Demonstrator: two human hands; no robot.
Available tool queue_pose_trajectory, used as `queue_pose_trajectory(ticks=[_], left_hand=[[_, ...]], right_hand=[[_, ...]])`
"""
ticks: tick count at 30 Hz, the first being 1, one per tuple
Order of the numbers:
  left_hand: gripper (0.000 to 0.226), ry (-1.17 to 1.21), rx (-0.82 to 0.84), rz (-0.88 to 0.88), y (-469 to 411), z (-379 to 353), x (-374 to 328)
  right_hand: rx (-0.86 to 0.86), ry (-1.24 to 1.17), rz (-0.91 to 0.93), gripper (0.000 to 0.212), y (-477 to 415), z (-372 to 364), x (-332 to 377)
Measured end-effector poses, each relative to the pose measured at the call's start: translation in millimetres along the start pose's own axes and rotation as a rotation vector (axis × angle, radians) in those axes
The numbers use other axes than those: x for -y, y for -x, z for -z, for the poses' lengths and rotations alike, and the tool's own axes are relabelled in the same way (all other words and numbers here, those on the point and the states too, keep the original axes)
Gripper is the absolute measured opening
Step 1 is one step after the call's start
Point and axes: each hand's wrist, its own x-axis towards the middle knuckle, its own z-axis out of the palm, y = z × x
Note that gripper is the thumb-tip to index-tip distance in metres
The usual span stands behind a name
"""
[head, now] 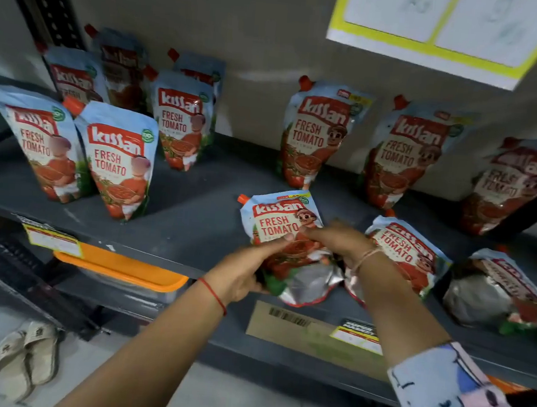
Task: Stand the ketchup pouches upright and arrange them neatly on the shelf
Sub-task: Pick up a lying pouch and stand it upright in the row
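1. Dark grey metal shelf [198, 177] fills the view, matte and flat, backed by a plain beige wall panel; a slotted black upright rises well to the left of the hands.
2. Up and to the right of the grip hangs a blurred white card with a yellow border [438, 26].
3. Standing ketchup pouches [118, 164] form a cluster to the left of the grip: glossy, soft-sided, pale blue on top and red below, each with a red corner spout.
4. Beyond the grip, three more pouches lean against the wall [318, 133], upright.
5. Just right of the grip lies a flat pouch [403, 247], and farther right another lying pouch [493, 288] shows its silvery foil base.
6. Held pouch [278, 227] rests tilted on the shelf's front part, spout to the upper left, its crinkled foil base toward the person.
7. Left hand [248, 266] is closed around the pouch's lower left edge, thumb across the front; a red thread circles the wrist.
8. Right hand [341, 242] grips the pouch's right side, fingers curled over it, a pale thread at the wrist and a patterned sleeve below.
9. Below the grip sit an orange-lidded container [118, 268] and beige sandals [26, 354] on the tiled floor.
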Motion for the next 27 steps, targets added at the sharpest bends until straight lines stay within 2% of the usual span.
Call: queue_pose_trajectory(ticks=[1, 3, 6, 9, 12, 16, 18, 21, 25, 27], left_hand=[[0.022, -0.009, 0.007, -0.025, -1.9, -2.1, 2.7], [0.016, -0.031, -0.01, -0.105, -4.1, -5.9, 5.2], [0.04, -0.083, -0.064, -0.241, -7.7, -5.4, 1.3], [0.07, -0.228, -0.12, -0.389, -11.5, -7.0, -8.2], [0.081, -0.302, -0.15, -0.539, -21.2, -7.3, -15.3], [0.085, -0.377, -0.124, -0.59, -41.6, 2.0, -7.8], [0.085, -0.412, -0.118, -0.568, -47.4, 11.0, 0.2], [0.076, -0.443, -0.093, -0.534, -49.0, 18.3, 8.5], [0.055, -0.567, -0.245, -0.584, -39.2, 12.7, 20.7], [0.059, -0.704, -0.345, -0.645, -27.7, 6.6, 34.5]], right_hand=[[0.028, -0.107, -0.015, 0.014, -0.4, -1.8, -3.4], [0.056, -0.26, -0.013, 0.022, 0.0, -5.7, -7.8], [-0.023, -0.431, 0.057, 0.035, 2.7, -10.0, -9.8], [-0.241, -0.45, 0.215, 0.047, 4.9, -10.4, -12.5], [-0.386, -0.514, 0.38, 0.057, 9.2, -16.5, -15.7], [-0.53, -0.411, 0.471, 0.062, 18.1, -39.1, -32.1], [-0.528, -0.384, 0.522, 0.056, 24.9, -51.5, -43.0], [-0.467, -0.326, 0.473, 0.052, 33.2, -60.1, -55.8], [-0.418, -0.136, 0.381, 0.06, 52.4, -65.7, -79.4], [-0.462, -0.034, 0.408, 0.054, 79.7, -69.9, -98.2]])
